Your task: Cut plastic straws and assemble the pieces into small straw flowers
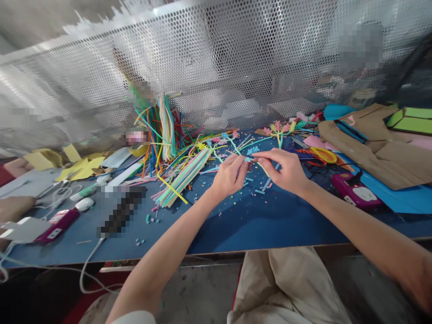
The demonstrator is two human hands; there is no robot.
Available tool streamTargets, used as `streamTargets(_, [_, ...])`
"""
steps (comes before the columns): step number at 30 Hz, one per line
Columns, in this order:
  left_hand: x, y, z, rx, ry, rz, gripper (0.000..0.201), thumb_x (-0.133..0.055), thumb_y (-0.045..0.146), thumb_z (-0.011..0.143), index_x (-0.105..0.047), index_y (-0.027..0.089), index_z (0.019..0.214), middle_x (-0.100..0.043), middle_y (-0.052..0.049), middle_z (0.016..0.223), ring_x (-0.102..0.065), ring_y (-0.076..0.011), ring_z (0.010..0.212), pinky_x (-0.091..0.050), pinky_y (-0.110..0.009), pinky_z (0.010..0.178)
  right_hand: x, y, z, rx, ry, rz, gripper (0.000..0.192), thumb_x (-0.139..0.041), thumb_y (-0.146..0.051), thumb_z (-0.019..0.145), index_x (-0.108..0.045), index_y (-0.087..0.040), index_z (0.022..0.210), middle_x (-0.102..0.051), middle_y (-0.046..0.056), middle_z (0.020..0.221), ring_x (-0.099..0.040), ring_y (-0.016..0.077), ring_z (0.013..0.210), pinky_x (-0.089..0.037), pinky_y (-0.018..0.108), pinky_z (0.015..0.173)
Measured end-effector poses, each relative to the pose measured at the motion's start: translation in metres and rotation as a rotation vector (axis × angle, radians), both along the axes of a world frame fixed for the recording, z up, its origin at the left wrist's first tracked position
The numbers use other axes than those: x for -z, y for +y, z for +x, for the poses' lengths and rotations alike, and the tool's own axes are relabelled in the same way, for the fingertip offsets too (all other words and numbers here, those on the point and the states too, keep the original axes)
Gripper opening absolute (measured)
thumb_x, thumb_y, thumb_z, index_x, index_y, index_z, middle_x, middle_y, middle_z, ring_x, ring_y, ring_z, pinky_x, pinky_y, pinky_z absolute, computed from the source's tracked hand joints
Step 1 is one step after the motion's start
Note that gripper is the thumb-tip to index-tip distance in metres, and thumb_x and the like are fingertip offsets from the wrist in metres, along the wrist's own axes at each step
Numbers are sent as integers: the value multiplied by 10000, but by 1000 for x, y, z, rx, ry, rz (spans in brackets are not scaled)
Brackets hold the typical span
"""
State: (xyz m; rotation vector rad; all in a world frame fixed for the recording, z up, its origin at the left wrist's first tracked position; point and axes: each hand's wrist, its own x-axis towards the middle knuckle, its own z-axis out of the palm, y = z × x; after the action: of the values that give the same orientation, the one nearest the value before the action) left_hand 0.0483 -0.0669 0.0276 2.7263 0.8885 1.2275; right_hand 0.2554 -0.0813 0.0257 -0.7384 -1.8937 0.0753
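Above the middle of the blue table, my left hand (231,174) is closed in a pinch on a small light-blue pipe cleaner piece (248,159). The fingertips of my right hand (283,168) are pinched together at the same piece, very close to the left fingers. The fingers partly cover the piece, so its full shape is hidden. A blue pipe cleaner flower (253,150) shows just behind the hands. More finished-looking flowers lie beyond, among them a yellow flower (202,146) and a pink flower (278,126). Cut pipe cleaner bits (259,191) are scattered under the hands.
Left of the hands lies a pastel pipe cleaner bundle (184,180); behind it stands a multicoloured bunch (165,128). Scissors (322,155), a purple power strip (356,191) and brown paper (374,144) lie right. A perforated metal screen (216,67) closes the back. Cables and another person's hand are at left.
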Motion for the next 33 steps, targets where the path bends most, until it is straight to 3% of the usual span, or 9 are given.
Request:
streamTargets(7, [-1, 2, 2, 27, 36, 122, 266, -368, 197, 1031, -533, 182, 824, -609, -56, 765, -509, -181, 751, -430, -334, 731, -4, -4, 0, -50, 74, -170, 252, -590, -323, 961, -724, -262, 1166, -760, 27, 987, -696, 189, 862, -543, 321, 726])
streamTargets(22, [3, 6, 3, 44, 146, 175, 272, -364, 197, 1029, -496, 181, 791, -562, -57, 734, -492, -182, 732, -409, -330, 671, -8, 1, 1, -194, 84, -184, 182, -680, -322, 909, -765, -286, 1066, -729, 35, 1005, -652, 175, 859, -525, 318, 699])
streamTargets(33, [0, 3, 4, 45, 208, 221, 284, -356, 189, 1035, -492, 186, 785, -539, -43, 704, -488, -182, 710, -396, -323, 636, -3, 6, 4, -133, 66, -150, 57, -731, -300, 872, -759, -263, 905, -748, 13, 890, -645, 194, 854, -507, 359, 768])
